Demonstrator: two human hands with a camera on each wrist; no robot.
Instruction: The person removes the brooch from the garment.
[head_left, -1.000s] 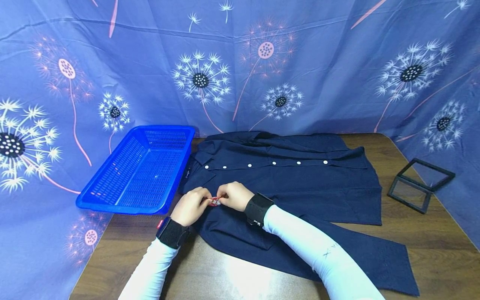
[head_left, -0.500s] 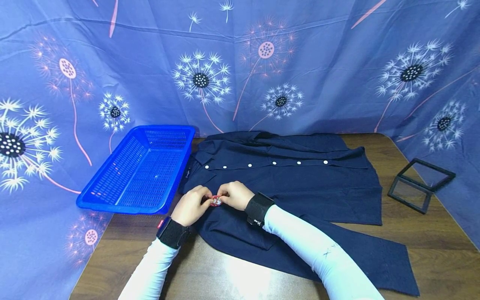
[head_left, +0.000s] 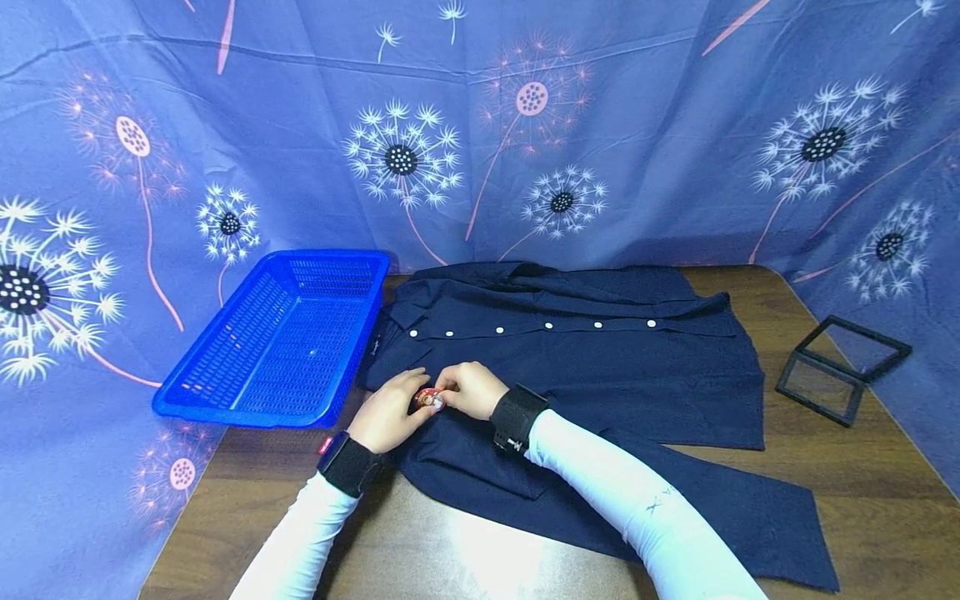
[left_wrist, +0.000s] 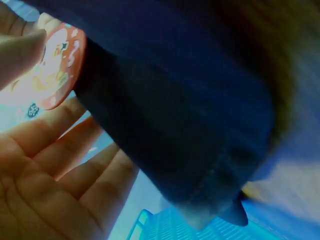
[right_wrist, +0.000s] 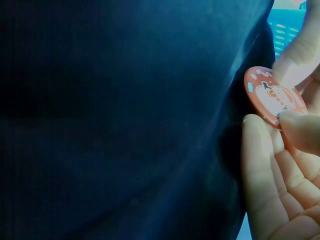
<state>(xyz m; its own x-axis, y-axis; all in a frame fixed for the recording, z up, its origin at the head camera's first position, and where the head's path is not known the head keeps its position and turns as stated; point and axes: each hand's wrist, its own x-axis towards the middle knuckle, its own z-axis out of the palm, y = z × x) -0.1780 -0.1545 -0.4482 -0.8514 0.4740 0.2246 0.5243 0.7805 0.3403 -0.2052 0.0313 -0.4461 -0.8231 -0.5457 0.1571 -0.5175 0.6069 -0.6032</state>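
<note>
A round red pin badge (head_left: pixel 428 399) with a cartoon print sits against the chest of a dark navy shirt (head_left: pixel 600 375) with white buttons. My right hand (head_left: pixel 471 392) pinches the badge at its right edge, its thumb across the printed face in the right wrist view. On the other side is my left hand (head_left: pixel 390 412), its thumb at the badge and its other fingers straight and spread, as the left wrist view shows. In that view the badge (left_wrist: pixel 64 65) stands right beside a raised fold of the shirt. The back of the badge is hidden.
At the left stands a blue plastic basket (head_left: pixel 273 415) close to the shirt's collar. A black-rimmed clear case (head_left: pixel 855 377) lies unfolded on the right of the wooden table (head_left: pixel 787 471). A patterned blue cloth (head_left: pixel 645 125) hangs behind.
My left fingers have loosened from the badge and spread apart, the hand turning slightly. The badge's printed face shows more now. My right hand has stayed almost in place.
</note>
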